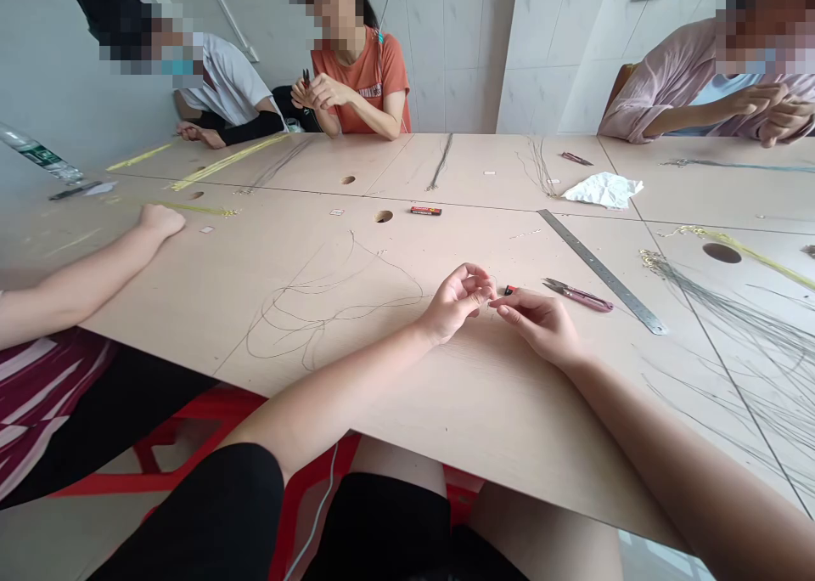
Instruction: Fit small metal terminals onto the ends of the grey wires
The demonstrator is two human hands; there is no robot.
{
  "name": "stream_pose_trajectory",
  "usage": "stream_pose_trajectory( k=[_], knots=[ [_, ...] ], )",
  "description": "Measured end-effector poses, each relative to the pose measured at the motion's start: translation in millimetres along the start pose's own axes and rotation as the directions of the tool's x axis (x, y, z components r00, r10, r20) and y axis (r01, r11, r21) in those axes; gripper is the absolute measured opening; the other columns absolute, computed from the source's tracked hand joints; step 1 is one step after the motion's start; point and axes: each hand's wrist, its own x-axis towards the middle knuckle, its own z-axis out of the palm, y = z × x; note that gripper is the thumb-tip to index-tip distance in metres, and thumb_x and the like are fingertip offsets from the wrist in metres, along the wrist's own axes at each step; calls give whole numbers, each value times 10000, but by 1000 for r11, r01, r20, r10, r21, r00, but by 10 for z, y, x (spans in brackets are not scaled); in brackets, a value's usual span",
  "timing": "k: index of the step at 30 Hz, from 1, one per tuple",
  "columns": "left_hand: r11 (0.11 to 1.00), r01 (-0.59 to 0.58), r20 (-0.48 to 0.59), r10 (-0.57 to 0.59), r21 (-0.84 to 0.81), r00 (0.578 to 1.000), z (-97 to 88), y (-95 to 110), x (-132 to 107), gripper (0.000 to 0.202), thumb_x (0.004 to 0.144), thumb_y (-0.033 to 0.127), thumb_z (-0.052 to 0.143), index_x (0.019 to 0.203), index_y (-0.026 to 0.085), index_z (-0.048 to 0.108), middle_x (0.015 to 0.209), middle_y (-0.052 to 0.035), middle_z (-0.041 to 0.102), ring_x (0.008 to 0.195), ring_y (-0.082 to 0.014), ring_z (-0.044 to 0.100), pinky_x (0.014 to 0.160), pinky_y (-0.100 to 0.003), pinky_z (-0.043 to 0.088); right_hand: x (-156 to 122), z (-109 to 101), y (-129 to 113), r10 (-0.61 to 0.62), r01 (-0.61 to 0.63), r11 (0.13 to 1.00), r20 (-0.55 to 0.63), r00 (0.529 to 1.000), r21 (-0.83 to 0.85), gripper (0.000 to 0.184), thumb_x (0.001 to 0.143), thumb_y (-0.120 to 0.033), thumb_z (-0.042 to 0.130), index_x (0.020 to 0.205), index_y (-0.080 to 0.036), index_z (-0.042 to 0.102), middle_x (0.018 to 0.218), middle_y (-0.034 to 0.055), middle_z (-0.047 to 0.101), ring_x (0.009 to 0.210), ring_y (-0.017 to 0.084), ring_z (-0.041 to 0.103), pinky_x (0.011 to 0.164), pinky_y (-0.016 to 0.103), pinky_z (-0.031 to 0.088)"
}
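Note:
My left hand [457, 303] and my right hand [540, 324] meet above the table, both with thumb and forefinger pinched. Between the fingertips is a thin dark cord, its end too small to make out. A loose tangle of the same thin cord [318, 313] lies on the table to the left of my hands. Just right of my right hand rest thread snips [581, 296] with a pinkish handle. Partly covered by my right fingers, a small red and black object [510, 290] shows behind them. A steel ruler [602, 271] lies slantwise farther right.
Bundles of grey cords [732, 326] spread over the right side, near a table hole [722, 252]. A battery [426, 211] and crumpled tissue [604, 189] lie farther back. Three people sit across the table; another person's arm [95, 262] rests at left.

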Motion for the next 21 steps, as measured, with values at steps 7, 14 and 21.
stream_pose_trajectory(
  k=[7, 14, 21],
  knots=[
    [999, 35, 44, -34, -30, 998, 29, -7, -22, 386, 688, 385, 782, 852, 192, 490, 734, 36, 538, 643, -71, 500, 497, -188, 286, 2, 72, 8, 46, -47, 988, 11, 999, 148, 369, 814, -552, 621, 815, -189, 687, 747, 46, 631, 674, 155, 541, 603, 290, 423],
    [993, 33, -18, -31, 116, 999, 13, -50, 14, 327, 755, 416, 693, 901, 192, 506, 826, 11, 583, 556, -51, 395, 505, -197, 313, -12, 59, 10, 65, -61, 985, -23, 998, 159, 323, 820, -496, 631, 766, -179, 656, 751, 50, 646, 675, 148, 541, 624, 290, 427],
    [731, -353, 30, 415, 584, 909, -135, 56, 3, 305, 782, 271, 533, 1081, 211, 533, 1296, -105, 549, 1022, -210, 553, 879, -379, 445, -13, 32, -11, 81, -73, 995, -102, 991, 74, 329, 814, -481, 622, 702, -172, 611, 697, 29, 604, 607, 120, 466, 559, 269, 358]
  ],
)
